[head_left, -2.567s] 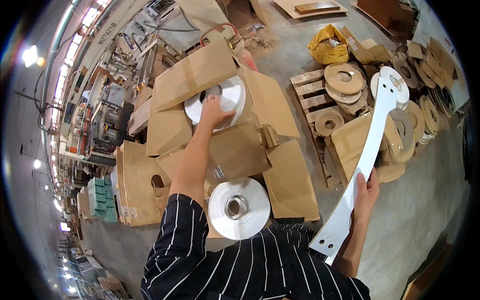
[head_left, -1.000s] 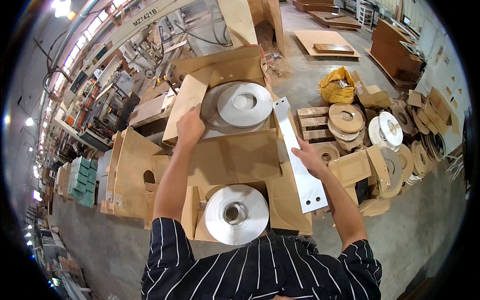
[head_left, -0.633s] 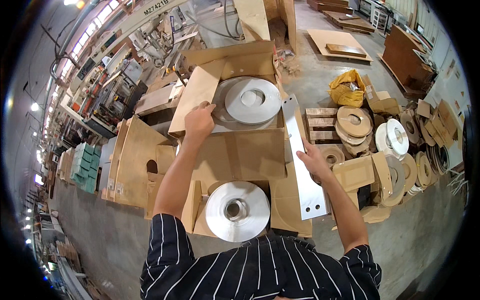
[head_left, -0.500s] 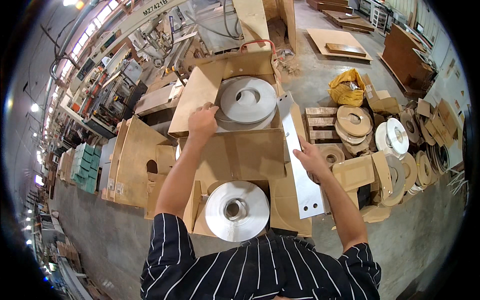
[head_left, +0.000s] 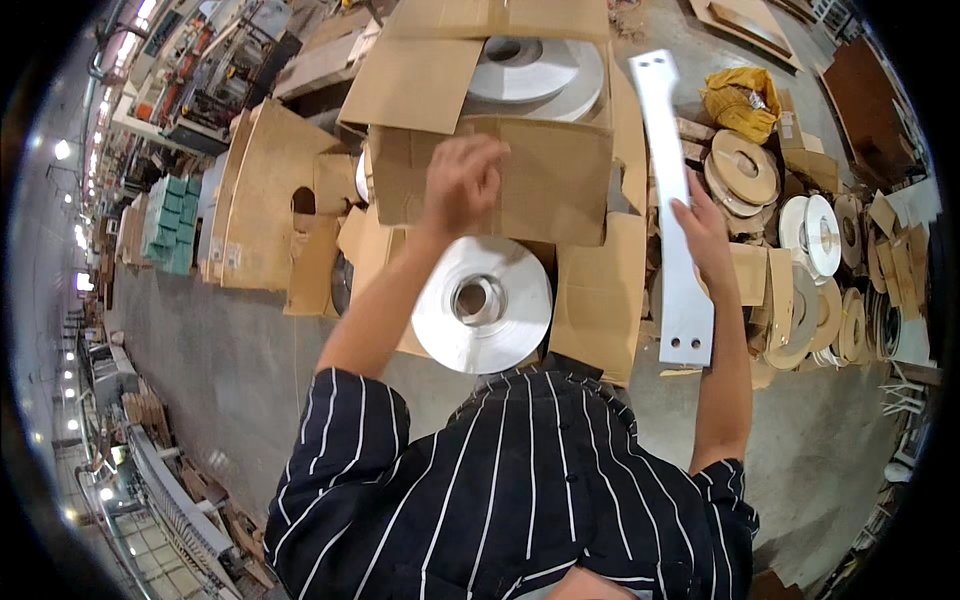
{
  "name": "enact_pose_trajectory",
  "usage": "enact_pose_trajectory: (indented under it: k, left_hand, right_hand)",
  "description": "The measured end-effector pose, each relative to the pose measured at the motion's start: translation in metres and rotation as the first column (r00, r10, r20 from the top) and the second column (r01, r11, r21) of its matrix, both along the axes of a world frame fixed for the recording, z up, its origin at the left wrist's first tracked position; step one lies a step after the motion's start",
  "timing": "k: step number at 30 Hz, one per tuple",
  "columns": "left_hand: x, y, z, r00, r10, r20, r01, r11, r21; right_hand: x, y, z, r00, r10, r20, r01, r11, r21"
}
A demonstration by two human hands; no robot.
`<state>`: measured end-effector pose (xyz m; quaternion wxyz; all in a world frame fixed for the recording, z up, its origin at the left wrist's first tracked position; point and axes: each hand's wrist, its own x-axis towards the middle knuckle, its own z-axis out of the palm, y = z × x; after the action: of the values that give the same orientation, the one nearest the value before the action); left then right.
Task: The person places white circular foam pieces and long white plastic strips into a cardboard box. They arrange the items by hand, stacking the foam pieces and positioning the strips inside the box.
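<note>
My right hand (head_left: 705,225) grips a long pale flat metal plate (head_left: 672,220) by its right edge, holding it upright along its length; dark holes show at both ends. My left hand (head_left: 465,185), its fingers curled in with nothing visible in them, is in front of the front flap (head_left: 555,175) of an open cardboard box. Inside that box lie grey-white rolls of strip (head_left: 530,70), stacked flat. Closer to me, a large white roll (head_left: 480,335) with a hollow core sits in a lower open box.
On the right stand several tan and white rolls (head_left: 745,165), a yellow sack (head_left: 742,100) and torn cardboard (head_left: 880,240). To the left lean wooden panels (head_left: 255,200), with a green stack (head_left: 170,222) beyond. Machinery lines the far left.
My left hand has come off the box's left flap and moved right and nearer. My right hand has moved the plate right, away from the box. My view has tipped downward.
</note>
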<state>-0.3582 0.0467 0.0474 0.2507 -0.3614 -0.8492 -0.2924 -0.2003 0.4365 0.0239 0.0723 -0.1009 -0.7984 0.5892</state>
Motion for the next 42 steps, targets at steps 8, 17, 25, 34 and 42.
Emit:
enact_pose_trajectory:
  k: [8,17,25,34,42]
  left_hand:
    - [0.223,-0.112,-0.18,0.754,0.102,0.649,0.284,0.84,-0.462]
    - [0.252,-0.113,-0.195,0.77,0.201,0.606,0.294,0.73,-0.616]
    - [0.178,-0.141,-0.095,0.488,-0.007,0.873,0.366,0.909,-0.198]
    - [0.129,-0.176,0.1,0.006,-0.284,0.959,0.131,0.951,0.281]
    - [0.149,-0.185,0.173,0.075,-0.423,0.903,-0.252,0.868,0.427]
  right_hand:
    - [0.143,0.023,-0.013,0.83,-0.518,0.206,0.532,0.847,-0.011]
    - [0.179,0.023,-0.043,0.778,-0.62,0.102,0.617,0.785,0.06]
    - [0.164,0.011,-0.03,0.789,-0.598,0.139,0.614,0.777,-0.139]
    - [0.177,0.025,-0.024,0.74,-0.673,0.011,0.649,0.709,-0.278]
    - [0.198,0.018,-0.039,0.702,-0.709,0.068,0.701,0.67,-0.244]
